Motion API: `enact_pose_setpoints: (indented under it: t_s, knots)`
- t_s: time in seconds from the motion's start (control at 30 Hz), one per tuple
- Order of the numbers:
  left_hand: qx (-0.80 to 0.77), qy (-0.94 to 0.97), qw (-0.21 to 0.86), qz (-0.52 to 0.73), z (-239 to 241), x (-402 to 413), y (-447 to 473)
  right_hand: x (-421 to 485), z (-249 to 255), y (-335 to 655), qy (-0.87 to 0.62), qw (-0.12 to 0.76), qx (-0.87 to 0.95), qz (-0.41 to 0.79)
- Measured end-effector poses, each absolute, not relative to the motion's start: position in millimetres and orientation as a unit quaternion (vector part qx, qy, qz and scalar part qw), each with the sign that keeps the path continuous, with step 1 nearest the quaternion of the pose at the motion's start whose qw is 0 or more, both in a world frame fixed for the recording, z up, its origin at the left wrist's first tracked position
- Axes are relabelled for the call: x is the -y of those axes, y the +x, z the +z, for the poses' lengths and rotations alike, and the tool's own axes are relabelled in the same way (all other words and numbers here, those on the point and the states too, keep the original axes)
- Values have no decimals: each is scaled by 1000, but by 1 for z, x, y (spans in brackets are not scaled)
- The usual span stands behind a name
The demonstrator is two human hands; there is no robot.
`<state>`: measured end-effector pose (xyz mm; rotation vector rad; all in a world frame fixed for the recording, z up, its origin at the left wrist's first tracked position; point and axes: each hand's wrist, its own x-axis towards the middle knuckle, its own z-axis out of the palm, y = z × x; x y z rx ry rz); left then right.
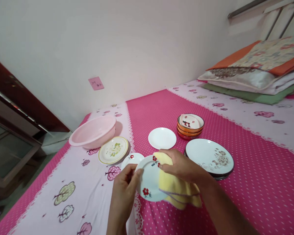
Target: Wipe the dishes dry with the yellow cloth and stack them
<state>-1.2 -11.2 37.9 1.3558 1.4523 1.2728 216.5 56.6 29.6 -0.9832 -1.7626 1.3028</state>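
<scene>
My left hand [127, 182] grips the left rim of a white plate [148, 181] decorated with red flowers, thumb on its face. A yellow cloth [175, 186] with a purple edge is bunched in my right hand [177, 164], which presses it against the plate's upper right side. The cloth's folds hang over the plate's right part and hide it. Just behind the held plate lies another white plate with a red flower [133, 158], partly covered by it. A plain white plate [162, 138] rests farther back.
A pink basin [94, 132] stands at the left, beside stacked yellow-rimmed plates [113, 150]. Stacked orange bowls [189, 129] and larger plates with a brown flower [209, 156] sit to the right. Pillows [250, 76] are piled at the far right. A wall [147, 49] bounds the bed.
</scene>
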Motion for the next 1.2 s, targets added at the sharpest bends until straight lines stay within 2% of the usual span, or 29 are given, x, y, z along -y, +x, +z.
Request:
enact_pose_setpoints:
  t_s: [0.1,0.2,0.33,0.47,0.73,1.0,1.2]
  knots:
    - [-574,567,409,427,42,15,2,-55,30,219,-383,331,705,497]
    - [-579,576,398,418,41,16,3,-58,26,216,-395,351,689,496]
    - [-573,539,385,482,36,13,4,-63,20,211,-403,430,616,522]
    - [-572,472,345,575,30,8,7,-63,24,200,-329,448,541,631]
    - [-566,336,276,700,29,4,27,-52,26,167,-247,512,429,702]
    - [-577,241,312,715,25,4,38,-42,24,152,-256,497,485,673]
    - [-515,275,413,699,21,-2,33,-53,30,176,-308,498,531,613]
